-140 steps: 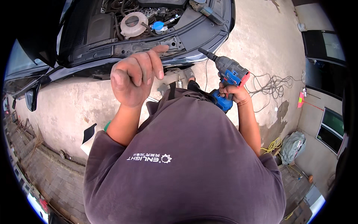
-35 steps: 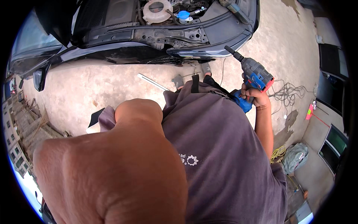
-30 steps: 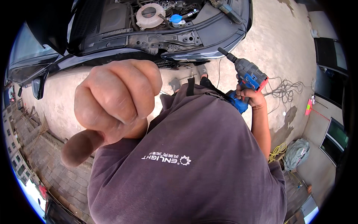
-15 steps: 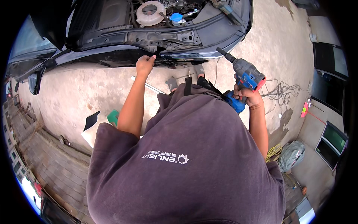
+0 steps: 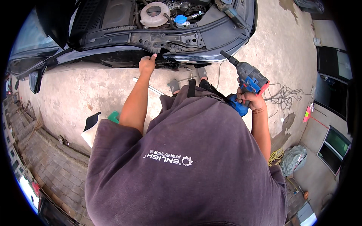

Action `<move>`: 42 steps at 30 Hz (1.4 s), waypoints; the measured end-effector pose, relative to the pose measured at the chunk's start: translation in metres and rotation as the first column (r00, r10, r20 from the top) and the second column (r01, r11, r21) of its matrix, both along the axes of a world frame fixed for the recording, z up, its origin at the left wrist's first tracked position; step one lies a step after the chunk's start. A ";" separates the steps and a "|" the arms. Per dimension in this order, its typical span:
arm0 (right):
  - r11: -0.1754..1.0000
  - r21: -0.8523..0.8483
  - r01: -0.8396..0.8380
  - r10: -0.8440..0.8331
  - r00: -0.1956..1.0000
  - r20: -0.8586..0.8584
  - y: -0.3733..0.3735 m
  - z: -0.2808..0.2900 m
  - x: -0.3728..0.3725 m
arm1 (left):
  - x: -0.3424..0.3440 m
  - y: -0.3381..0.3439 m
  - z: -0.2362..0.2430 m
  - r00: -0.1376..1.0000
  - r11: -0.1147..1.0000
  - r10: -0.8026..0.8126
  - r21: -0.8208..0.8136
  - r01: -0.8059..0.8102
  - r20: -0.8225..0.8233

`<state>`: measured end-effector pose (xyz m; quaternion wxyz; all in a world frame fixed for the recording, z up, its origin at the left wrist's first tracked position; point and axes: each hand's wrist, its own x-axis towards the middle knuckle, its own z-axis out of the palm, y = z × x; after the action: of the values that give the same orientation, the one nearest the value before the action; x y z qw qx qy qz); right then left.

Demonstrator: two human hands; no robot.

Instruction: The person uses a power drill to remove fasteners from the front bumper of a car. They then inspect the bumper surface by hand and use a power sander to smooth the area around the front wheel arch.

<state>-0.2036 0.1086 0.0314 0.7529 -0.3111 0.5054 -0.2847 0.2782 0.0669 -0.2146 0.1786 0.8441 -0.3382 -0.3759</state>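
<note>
My right hand (image 5: 250, 98) is wrapped round the grip of a cordless impact wrench (image 5: 252, 77), grey and blue with a red rear and a black socket at its nose. The socket points away and left, toward the car's front corner, touching nothing. A blue battery base (image 5: 238, 106) shows below my fingers. Reaching forward, my left hand (image 5: 147, 64) is closed at the edge of the black car fender (image 5: 120, 56), thumb lying up along it near the headlight. Its curled fingertips are hidden.
The engine bay stands uncovered, with a round white reservoir (image 5: 154, 15) and a blue-capped bottle (image 5: 181, 19). Another tool (image 5: 233, 16) lies on the front corner. Behind my left forearm are a white panel (image 5: 90, 132) and a green object (image 5: 114, 116). Cables (image 5: 284, 96) coil on the concrete at right.
The view has shifted slightly. Both hands keep their holds, and the impact wrench stays in nearly the same place.
</note>
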 end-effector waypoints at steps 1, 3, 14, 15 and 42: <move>1.000 0.005 0.004 -0.004 1.000 0.000 0.000 0.000 0.000 | 0.002 -0.001 -0.004 0.999 1.000 -0.005 0.011 0.005 0.032; 1.000 0.011 0.010 -0.010 1.000 -0.005 -0.001 0.000 0.001 | 0.006 0.001 -0.012 0.997 1.000 -0.021 0.022 0.020 0.069; 0.999 0.032 0.008 -0.010 0.999 0.045 -0.004 -0.005 -0.004 | 0.006 -0.003 -0.011 0.993 0.999 -0.049 -0.006 0.050 0.103; 0.999 0.031 0.012 -0.013 0.999 0.050 -0.004 -0.007 -0.005 | 0.007 -0.005 -0.011 1.000 1.000 -0.007 0.006 0.007 0.017; 0.999 0.025 -0.040 0.035 0.985 0.167 -0.071 -0.028 -0.038 | -0.046 0.021 0.037 0.975 0.969 0.211 0.144 -0.199 -0.071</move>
<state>-0.2414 0.0376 0.0031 0.8019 -0.2852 0.4389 -0.2883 0.2322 0.0880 -0.1781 0.1730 0.8678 -0.2148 -0.4133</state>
